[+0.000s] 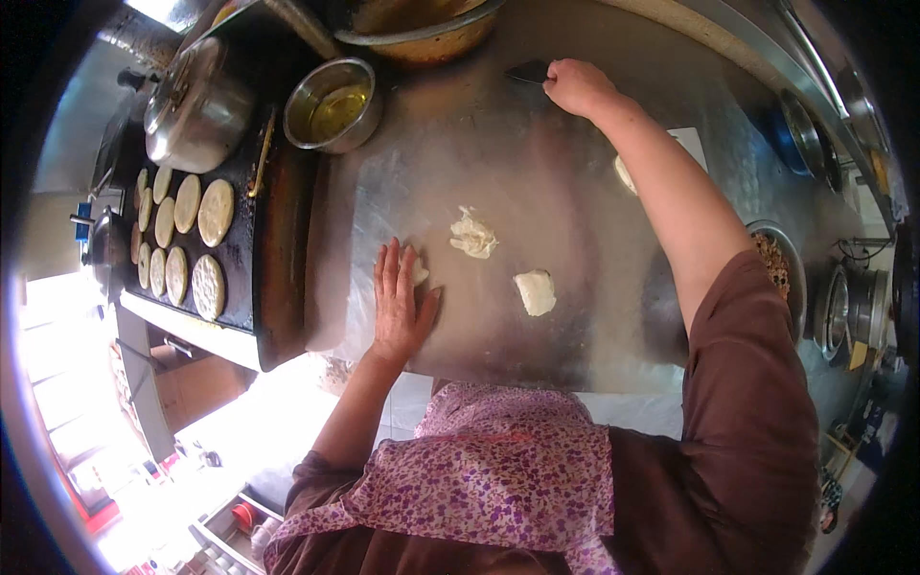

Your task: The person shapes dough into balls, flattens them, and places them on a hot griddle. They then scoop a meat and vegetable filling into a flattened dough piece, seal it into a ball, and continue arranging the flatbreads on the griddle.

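My left hand lies palm down on the metal worktop, its thumb spread from the fingers. A small lump of dough shows from beneath the fingers and is mostly covered. My right hand reaches to the far side, closed around a dark flat scraper whose blade points left. Between the hands sits a ragged, torn heap of dough. Nearer my apron is a smoother pale dough piece. Another pale piece is partly hidden behind my right forearm.
Several flat round breads lie on a dark griddle at left, beside a lidded metal pot. A bowl of yellow oil and a large basin stand at the back. A bowl of chopped filling is at right.
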Motion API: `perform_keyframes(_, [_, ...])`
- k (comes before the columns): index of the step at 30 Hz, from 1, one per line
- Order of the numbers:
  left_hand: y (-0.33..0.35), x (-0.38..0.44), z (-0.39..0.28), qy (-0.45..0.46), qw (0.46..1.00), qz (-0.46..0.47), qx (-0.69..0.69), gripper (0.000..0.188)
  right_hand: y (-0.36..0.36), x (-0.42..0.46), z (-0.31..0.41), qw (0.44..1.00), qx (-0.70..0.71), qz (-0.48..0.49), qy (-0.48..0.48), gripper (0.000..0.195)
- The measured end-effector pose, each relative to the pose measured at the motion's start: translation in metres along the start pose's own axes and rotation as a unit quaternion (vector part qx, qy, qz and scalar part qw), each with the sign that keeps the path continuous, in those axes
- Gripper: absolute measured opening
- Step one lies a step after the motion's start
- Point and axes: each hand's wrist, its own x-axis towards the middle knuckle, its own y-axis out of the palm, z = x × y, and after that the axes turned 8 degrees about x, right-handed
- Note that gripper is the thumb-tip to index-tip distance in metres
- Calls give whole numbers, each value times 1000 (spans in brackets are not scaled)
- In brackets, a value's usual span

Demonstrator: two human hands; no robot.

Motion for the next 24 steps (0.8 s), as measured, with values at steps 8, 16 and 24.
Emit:
perform_keyframes(8, [25,11,1,-40,994,-83,53,67,24,-201,-7,992,4,53,-114,23])
perform_keyframes(16, [28,22,27,57,998,-12,14,47,22,-292,-16,966,250,17,-68,31])
perform_keyframes(24, [16,11,5,44,982,95,160,68,32,-316,25,968,213,22,-127,32])
